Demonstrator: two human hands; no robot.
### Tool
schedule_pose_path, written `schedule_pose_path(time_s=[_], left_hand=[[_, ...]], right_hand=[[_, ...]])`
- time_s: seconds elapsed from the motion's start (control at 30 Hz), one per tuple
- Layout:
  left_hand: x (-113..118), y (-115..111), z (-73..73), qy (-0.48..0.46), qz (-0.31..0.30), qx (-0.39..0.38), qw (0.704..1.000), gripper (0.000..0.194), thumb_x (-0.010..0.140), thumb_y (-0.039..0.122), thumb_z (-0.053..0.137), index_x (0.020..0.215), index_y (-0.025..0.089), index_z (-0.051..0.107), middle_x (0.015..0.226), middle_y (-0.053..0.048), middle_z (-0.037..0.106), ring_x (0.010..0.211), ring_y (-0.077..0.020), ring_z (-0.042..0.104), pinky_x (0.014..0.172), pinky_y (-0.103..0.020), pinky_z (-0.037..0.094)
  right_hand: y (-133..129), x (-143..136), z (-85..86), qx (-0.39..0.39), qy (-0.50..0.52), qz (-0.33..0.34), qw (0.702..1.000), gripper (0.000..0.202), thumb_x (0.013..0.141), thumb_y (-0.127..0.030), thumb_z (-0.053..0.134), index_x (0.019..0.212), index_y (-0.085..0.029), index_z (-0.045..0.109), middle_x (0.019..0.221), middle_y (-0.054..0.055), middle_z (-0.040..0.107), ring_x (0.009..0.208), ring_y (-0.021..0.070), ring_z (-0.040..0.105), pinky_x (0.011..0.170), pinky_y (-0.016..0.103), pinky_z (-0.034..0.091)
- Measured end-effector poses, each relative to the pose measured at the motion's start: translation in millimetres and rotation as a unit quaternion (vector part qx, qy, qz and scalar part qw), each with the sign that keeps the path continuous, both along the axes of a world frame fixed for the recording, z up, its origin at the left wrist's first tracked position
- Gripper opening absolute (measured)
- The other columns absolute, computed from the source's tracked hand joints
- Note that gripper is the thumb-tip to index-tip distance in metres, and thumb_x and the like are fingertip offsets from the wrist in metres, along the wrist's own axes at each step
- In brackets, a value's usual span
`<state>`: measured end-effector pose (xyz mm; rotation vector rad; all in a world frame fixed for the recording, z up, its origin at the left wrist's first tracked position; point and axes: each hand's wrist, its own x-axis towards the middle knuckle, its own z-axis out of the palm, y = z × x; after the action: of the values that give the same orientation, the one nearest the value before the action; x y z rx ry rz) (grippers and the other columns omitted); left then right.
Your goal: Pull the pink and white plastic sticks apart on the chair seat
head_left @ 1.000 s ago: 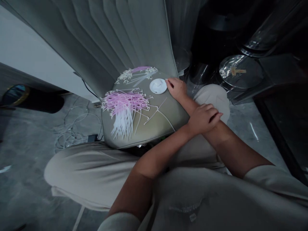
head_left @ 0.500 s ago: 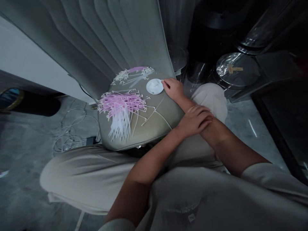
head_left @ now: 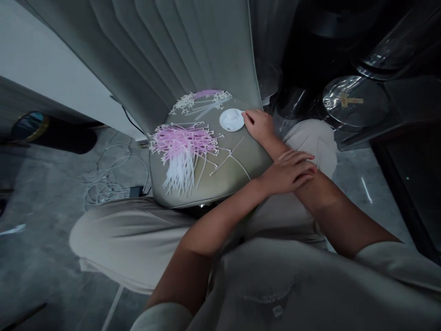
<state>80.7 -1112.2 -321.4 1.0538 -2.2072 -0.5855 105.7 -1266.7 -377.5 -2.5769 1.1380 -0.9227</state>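
Note:
My right hand (head_left: pixel 258 124) touches the right rim of a white round lid (head_left: pixel 231 120) on the chair seat, its fingers pinched at the edge. Across my right forearm lies my left hand (head_left: pixel 288 172), fingers spread and holding no object. A heap of pink and white thin sticks (head_left: pixel 184 147) with small knobbed ends covers the left part of the seat. Behind it is a smaller pile of white-tipped pieces (head_left: pixel 203 102). A few loose sticks (head_left: pixel 227 156) lie between the heap and my left arm.
The padded chair seat (head_left: pixel 248 163) stands between my knees, its ribbed backrest (head_left: pixel 193 41) behind. Coiled white cables (head_left: pixel 106 188) and a black cylinder (head_left: pixel 72 140) are on the floor at left. Clear round containers (head_left: pixel 356 102) stand at right.
The whole view has shifted, so the chair and both arms appear slightly farther right. Both hands keep the same pose.

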Motion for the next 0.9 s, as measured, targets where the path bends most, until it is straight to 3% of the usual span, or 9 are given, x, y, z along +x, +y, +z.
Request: schedule_pose_path(time_s=[0.53, 0.7, 0.9], left_hand=[[3, -11, 7.2, -0.034, -0.035, 0.013, 0.999, 0.025, 0.099, 0.036, 0.043, 0.108, 0.023, 0.062, 0.144, -0.004, 0.052, 0.137, -0.0198, 0.042, 0.119, -0.041, 0.027], [3, -14, 9.9, -0.037, -0.031, 0.043, 0.998, 0.025, 0.098, 0.036, 0.045, 0.114, 0.024, 0.060, 0.146, -0.003, 0.051, 0.139, -0.0206, 0.039, 0.120, -0.043, 0.026], [2, -25, 20.7, -0.065, -0.069, 0.101, 0.990, 0.016, 0.095, 0.030, 0.049, 0.107, 0.022, 0.058, 0.147, -0.001, 0.051, 0.143, -0.0222, 0.035, 0.123, -0.048, 0.017]], right_hand=[[-1, 0, -2.9, 0.000, -0.012, 0.007, 1.000, 0.045, 0.102, -0.042, 0.032, 0.090, -0.019, 0.069, 0.089, 0.008, 0.071, 0.085, 0.0198, 0.063, 0.075, 0.031, 0.042], [0, 1, -2.5, 0.000, 0.002, 0.014, 1.000, 0.045, 0.102, -0.041, 0.032, 0.089, -0.019, 0.069, 0.087, 0.008, 0.070, 0.085, 0.0194, 0.063, 0.075, 0.031, 0.042], [1, 0, -0.9, 0.005, 0.013, 0.021, 1.000, 0.046, 0.103, -0.041, 0.030, 0.091, -0.019, 0.069, 0.086, 0.007, 0.069, 0.084, 0.0189, 0.062, 0.075, 0.031, 0.042]])
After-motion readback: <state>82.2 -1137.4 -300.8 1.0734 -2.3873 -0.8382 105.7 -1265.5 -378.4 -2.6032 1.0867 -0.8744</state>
